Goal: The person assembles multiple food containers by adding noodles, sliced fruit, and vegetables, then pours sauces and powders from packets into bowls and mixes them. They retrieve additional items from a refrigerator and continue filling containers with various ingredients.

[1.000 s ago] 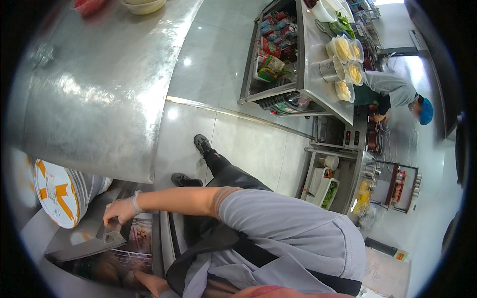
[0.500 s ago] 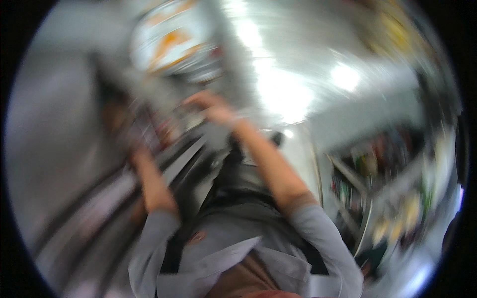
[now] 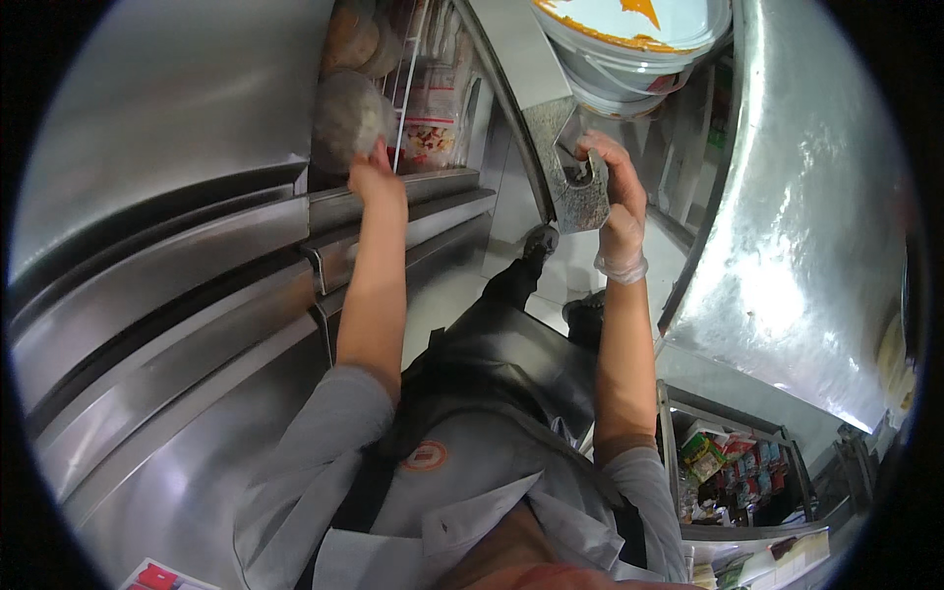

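Note:
My left hand (image 3: 374,175) reaches into an open steel fridge. Its fingers are closed on the edge of a cloudy, clear plastic tub or bag (image 3: 346,120) with pale contents; which of the two I cannot tell. Behind that sit brownish items (image 3: 356,39) in clear wrapping. Beside it, past a white wire rack (image 3: 405,84), stand printed plastic packs (image 3: 430,128). My right hand (image 3: 621,192), in a clear glove, is curled round the edge of the swung-out fridge door (image 3: 580,208), by its cut-out grip. Part of those fingers is hidden behind the door edge.
White buckets (image 3: 629,59) with orange smears stand stacked beyond the door. A shiny steel counter (image 3: 787,236) runs along the right. Below it, an open drawer or crate (image 3: 742,472) holds several small packets. More steel fridge fronts (image 3: 177,285) fill the left.
The view has swung left and become sharp. My left hand now holds the plastic tub or bag inside the fridge, and my right hand is at the door edge; earlier both were blurred.

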The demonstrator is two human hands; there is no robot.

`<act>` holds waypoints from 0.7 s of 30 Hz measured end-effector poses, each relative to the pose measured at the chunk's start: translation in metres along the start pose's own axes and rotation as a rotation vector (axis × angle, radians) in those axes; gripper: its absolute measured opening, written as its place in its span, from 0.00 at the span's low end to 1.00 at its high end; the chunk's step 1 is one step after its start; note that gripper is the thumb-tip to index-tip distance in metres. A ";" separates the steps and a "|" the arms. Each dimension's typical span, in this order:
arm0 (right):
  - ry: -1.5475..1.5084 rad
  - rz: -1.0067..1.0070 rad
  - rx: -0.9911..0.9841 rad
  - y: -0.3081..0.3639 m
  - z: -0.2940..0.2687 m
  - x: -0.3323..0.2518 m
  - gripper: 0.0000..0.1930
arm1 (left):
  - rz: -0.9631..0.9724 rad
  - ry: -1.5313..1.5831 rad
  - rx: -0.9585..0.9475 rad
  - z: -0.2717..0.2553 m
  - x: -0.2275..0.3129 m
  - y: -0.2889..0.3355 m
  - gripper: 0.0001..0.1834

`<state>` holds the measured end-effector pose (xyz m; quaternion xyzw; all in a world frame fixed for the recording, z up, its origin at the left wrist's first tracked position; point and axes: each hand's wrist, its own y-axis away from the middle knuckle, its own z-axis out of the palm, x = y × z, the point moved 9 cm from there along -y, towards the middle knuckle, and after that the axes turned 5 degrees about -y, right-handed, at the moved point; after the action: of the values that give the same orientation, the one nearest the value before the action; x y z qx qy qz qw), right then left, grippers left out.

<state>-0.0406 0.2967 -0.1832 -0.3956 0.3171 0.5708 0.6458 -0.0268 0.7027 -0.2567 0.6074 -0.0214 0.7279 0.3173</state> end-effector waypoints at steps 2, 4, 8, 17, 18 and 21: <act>0.050 0.014 -0.050 0.003 0.004 0.000 0.32 | -0.101 -0.002 -0.082 -0.007 0.011 0.057 0.17; 0.124 0.036 -0.012 0.005 0.003 -0.006 0.32 | -0.275 -0.105 -0.260 -0.012 0.018 0.118 0.18; 0.200 0.227 0.088 0.014 0.018 -0.029 0.33 | -0.266 -0.357 -0.470 -0.038 0.088 0.212 0.18; 0.242 0.140 0.104 0.060 0.028 -0.180 0.28 | -0.031 -0.797 -1.299 0.103 0.149 0.336 0.17; 0.285 0.018 0.140 0.055 0.014 -0.196 0.28 | -0.119 -0.802 -1.409 0.126 0.133 0.345 0.18; -0.077 0.253 0.468 0.060 -0.053 -0.181 0.21 | -0.396 -0.799 -1.525 0.145 0.080 0.337 0.23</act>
<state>-0.1242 0.1645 -0.0618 -0.1709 0.4627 0.5728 0.6547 -0.0699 0.4079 -0.0274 0.4320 -0.5047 0.1805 0.7253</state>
